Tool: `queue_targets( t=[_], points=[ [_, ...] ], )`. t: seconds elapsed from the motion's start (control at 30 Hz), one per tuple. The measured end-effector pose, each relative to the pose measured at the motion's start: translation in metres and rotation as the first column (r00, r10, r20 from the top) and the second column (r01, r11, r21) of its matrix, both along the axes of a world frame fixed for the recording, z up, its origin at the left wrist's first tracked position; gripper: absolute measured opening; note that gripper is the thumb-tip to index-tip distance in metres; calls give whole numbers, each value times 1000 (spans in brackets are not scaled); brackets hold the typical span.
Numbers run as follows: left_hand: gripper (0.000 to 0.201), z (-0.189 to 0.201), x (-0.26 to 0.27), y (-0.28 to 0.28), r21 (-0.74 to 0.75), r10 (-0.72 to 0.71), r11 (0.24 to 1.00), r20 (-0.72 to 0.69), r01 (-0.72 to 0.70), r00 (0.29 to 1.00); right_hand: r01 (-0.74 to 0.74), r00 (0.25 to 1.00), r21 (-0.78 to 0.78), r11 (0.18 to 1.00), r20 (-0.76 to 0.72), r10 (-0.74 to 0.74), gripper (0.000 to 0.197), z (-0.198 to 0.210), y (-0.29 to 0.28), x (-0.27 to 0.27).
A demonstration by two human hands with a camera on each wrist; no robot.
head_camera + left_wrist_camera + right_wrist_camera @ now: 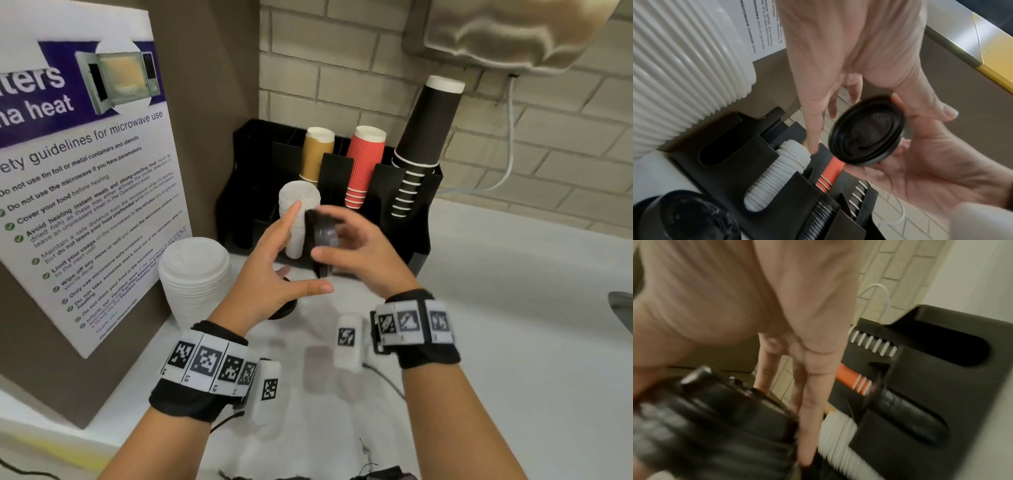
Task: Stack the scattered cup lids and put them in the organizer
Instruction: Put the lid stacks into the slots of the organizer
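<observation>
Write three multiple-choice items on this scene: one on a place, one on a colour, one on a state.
1. Where does the big loose stack of white lids stand?
A. On the counter beside the sign
B. Inside the organizer
C. In the sink

2. What colour is the stack of lids being held?
A. White
B. Red
C. Black

3. How is the left hand?
A. Closed round a cup
B. Open, fingers spread
C. Flat on the counter

Answers: 1 A, it sits on the counter left of the organizer; 2 C, dark in both wrist views; 3 B, only the right hand grips the lids.
</observation>
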State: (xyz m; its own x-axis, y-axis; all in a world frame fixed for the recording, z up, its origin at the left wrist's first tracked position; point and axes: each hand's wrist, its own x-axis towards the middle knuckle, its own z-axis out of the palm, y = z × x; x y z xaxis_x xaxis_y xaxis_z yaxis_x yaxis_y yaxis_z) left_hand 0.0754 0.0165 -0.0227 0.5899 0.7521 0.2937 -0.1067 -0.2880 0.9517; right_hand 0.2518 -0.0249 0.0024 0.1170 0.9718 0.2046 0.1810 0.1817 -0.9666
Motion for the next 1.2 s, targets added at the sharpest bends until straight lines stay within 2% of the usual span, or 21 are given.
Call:
queue_targets(
  t=[0.1,0.17,0.23,0.3,0.4,0.5,0.67,0.8,0.87,0.97,1.03,1.2],
  points=[
    [84,3,-11,5,2,111,994,19,-111,994,266,948,63,962,161,-273,67,16,28,39],
    [68,5,-20,8,21,180,983,15,-180,984,348,887,47,936,305,-345,67,23,47,64],
    [53,5,-27,11,33,223,974,20,-224,975,340,810,-3,940,510,-291,65,23,65,79],
    [42,3,-31,14,54,255,965,10,-255,967,322,693,-64,944,696,-189,70,20,80,84],
    [39,-1,-35,17,78,281,957,-10,-279,960,318,515,-146,937,856,-41,78,17,93,80],
    [38,-3,-37,18,73,286,956,-9,-284,958,336,424,-200,920,905,43,79,14,98,73],
    [37,-5,-38,17,63,291,955,-20,-290,956,328,418,-209,921,906,57,80,10,99,69],
    [36,-5,-36,17,65,278,959,-16,-277,960,329,413,-199,923,909,49,71,5,95,68],
    [36,-4,-36,17,69,277,959,-10,-276,961,340,337,-166,926,941,45,60,4,93,64],
    [35,-4,-35,17,66,273,960,0,-273,962,347,130,-79,934,991,36,52,-6,87,52],
    [34,-4,-35,17,67,269,961,-3,-269,963,346,28,-42,937,999,35,53,-14,84,44],
    [34,-4,-35,17,74,262,963,-5,-261,965,360,-33,26,933,999,-15,33,-18,79,41]
  ],
)
